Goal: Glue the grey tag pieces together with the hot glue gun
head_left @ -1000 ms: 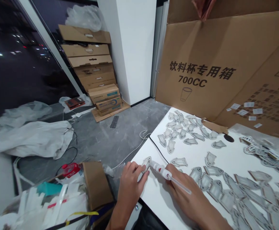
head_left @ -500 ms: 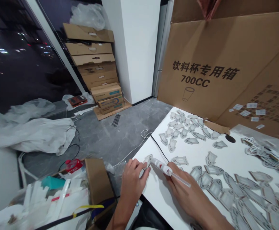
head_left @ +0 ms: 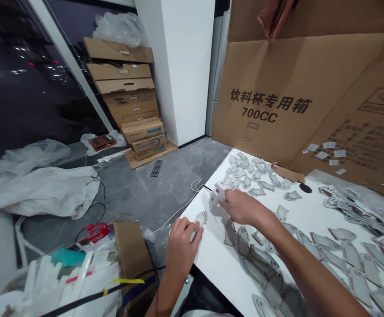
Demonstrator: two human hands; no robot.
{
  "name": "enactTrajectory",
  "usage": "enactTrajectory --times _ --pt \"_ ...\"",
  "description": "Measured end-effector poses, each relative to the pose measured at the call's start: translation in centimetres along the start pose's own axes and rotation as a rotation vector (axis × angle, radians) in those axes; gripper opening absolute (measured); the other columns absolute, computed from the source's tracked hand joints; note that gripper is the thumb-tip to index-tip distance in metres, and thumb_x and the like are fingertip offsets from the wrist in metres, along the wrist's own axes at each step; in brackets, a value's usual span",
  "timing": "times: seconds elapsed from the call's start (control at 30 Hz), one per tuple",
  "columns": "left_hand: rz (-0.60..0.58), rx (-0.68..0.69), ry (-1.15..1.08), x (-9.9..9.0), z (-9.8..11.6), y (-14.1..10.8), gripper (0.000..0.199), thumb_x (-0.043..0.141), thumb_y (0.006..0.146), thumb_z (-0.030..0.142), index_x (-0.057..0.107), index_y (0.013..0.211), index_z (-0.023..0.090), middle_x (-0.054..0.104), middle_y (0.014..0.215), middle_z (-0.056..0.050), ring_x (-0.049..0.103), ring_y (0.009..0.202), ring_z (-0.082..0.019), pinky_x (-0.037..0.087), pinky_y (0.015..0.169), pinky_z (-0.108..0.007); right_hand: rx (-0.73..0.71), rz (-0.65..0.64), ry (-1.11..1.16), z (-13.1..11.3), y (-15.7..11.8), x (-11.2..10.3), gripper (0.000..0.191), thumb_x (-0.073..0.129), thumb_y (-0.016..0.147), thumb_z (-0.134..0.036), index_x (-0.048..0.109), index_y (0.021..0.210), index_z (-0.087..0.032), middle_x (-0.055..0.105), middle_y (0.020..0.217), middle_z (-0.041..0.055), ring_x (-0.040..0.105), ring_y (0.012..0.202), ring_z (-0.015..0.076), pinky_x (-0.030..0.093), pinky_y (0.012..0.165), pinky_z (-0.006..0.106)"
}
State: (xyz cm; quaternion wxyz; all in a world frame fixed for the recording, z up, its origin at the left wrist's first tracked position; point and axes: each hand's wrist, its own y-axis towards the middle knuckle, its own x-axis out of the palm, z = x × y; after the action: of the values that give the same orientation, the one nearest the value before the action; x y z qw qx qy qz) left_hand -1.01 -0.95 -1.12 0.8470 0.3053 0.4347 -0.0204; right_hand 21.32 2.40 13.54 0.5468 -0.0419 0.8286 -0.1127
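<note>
Near the left edge of the white table [head_left: 211,255], my left hand [head_left: 181,242] pinches a small grey fish-shaped piece [head_left: 201,217] between thumb and fingers. Wrapped round a white hot glue gun [head_left: 217,196] is my right hand [head_left: 239,206], above the table and beyond the piece. The gun is apart from the piece and partly blurred. A black cord [head_left: 207,188] shows at the table edge behind the gun. More fish-shaped pieces [head_left: 257,192] lie spread at the back, and others lie under and beside my right forearm.
A big cardboard box [head_left: 271,75] stands behind the table. At the right is a pile of flat cut-outs [head_left: 346,211] beside clear plastic. To my left, a carton [head_left: 130,251] borders a heap of scraps and a red bottle [head_left: 96,232]. A white cable [head_left: 178,210] crosses the floor.
My right hand has lifted the glue gun away from the fish-shaped piece, toward the back of the table, and turned it. My left hand keeps its hold. The view has shifted slightly.
</note>
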Motion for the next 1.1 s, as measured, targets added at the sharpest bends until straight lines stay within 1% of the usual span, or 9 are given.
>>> enactTrajectory --times 0.13,0.2,0.27,0.37,0.5,0.6,0.73,0.87,1.1 --pt "0.024 -0.016 -0.001 0.2 0.0 -0.3 0.019 0.065 0.104 0.039 0.076 0.104 0.024 0.067 0.088 -0.004 0.063 0.087 -0.025 0.053 0.081 -0.041 0.072 0.527 0.192 0.8 -0.4 -1.8 0.055 0.025 0.114 -0.052 0.066 0.1 -0.018 0.072 0.089 0.013 0.068 0.085 0.027 0.047 0.079 0.037" --pt "-0.012 -0.034 -0.05 -0.2 0.4 -0.4 0.021 0.066 0.103 0.042 0.077 0.107 0.024 0.069 0.086 -0.003 0.065 0.084 -0.024 0.054 0.083 -0.041 0.002 0.903 0.494 1.4 -1.3 -1.9 0.051 0.032 0.112 -0.058 0.063 0.099 -0.02 0.068 0.082 0.0074 0.065 0.077 0.0239 0.049 0.076 0.037" --pt "-0.072 -0.056 -0.127 -1.1 1.2 -0.2 0.019 0.066 0.103 0.04 0.076 0.107 0.025 0.069 0.081 -0.002 0.066 0.078 -0.021 0.055 0.082 -0.039 -0.103 1.081 0.786 2.2 -2.2 -1.4 0.042 0.051 0.107 -0.061 0.061 0.099 -0.021 0.065 0.081 0.0032 0.061 0.069 0.0199 0.049 0.07 0.035" --pt "-0.152 -0.053 -0.17 -2.8 2.0 0.9 0.018 0.065 0.098 0.024 0.073 0.113 0.026 0.072 0.091 -0.002 0.069 0.087 -0.022 0.054 0.087 -0.04 -0.159 0.928 0.92 3.4 -3.2 -0.2 0.041 0.061 0.102 -0.061 0.063 0.093 -0.021 0.064 0.079 0.002 0.061 0.071 0.0189 0.047 0.067 0.032" --pt "-0.279 0.136 -0.199 -3.4 1.5 2.8 0.06 0.059 0.086 0.007 0.058 0.143 0.027 0.07 0.136 -0.007 0.062 0.13 -0.027 0.046 0.113 -0.047 -0.125 0.669 0.938 4.4 -4.2 1.4 0.042 0.059 0.103 -0.062 0.068 0.101 -0.021 0.058 0.068 -0.0017 0.057 0.067 0.0189 0.045 0.065 0.032" --pt "-0.322 0.205 -0.18 -2.7 0.6 3.4 0.056 0.062 0.089 0.01 0.057 0.142 0.027 0.073 0.124 -0.005 0.066 0.12 -0.025 0.047 0.11 -0.045 -0.104 0.504 0.872 4.6 -5.1 2.3 0.046 0.058 0.102 -0.064 0.071 0.11 -0.021 0.064 0.075 -0.0001 0.058 0.07 0.0197 0.049 0.071 0.034" --pt "-0.261 0.109 0.013 -2.3 -0.1 2.9 0.04 0.075 0.091 0.027 0.063 0.13 0.025 0.071 0.106 -0.005 0.065 0.099 -0.027 0.051 0.087 -0.041 0.005 0.276 0.703 5.0 -6.0 3.8 0.047 0.056 0.102 -0.064 0.079 0.111 -0.024 0.077 0.11 0.0064 0.068 0.111 0.0294 0.049 0.105 0.044" --pt "-0.226 0.07 0.071 -2.4 0.0 1.9 0.037 0.077 0.093 0.028 0.065 0.128 0.025 0.069 0.113 -0.007 0.063 0.103 -0.028 0.051 0.087 -0.042 0.005 0.049 0.605 5.5 -6.4 5.8 0.051 0.053 0.104 -0.064 0.069 0.143 -0.035 0.062 0.155 0.0011 0.048 0.151 0.0322 0.035 0.126 0.049" --pt "-0.167 0.073 0.041 -1.5 -0.4 0.6 0.009 0.069 0.101 0.026 0.071 0.109 0.024 0.073 0.103 -0.005 0.064 0.097 -0.025 0.05 0.085 -0.042 -0.247 0.011 0.469 4.7 -6.8 7.4 0.037 0.045 0.111 -0.05 0.075 0.113 -0.029 0.079 0.111 0.0037 0.073 0.102 0.0245 0.056 0.092 0.034"
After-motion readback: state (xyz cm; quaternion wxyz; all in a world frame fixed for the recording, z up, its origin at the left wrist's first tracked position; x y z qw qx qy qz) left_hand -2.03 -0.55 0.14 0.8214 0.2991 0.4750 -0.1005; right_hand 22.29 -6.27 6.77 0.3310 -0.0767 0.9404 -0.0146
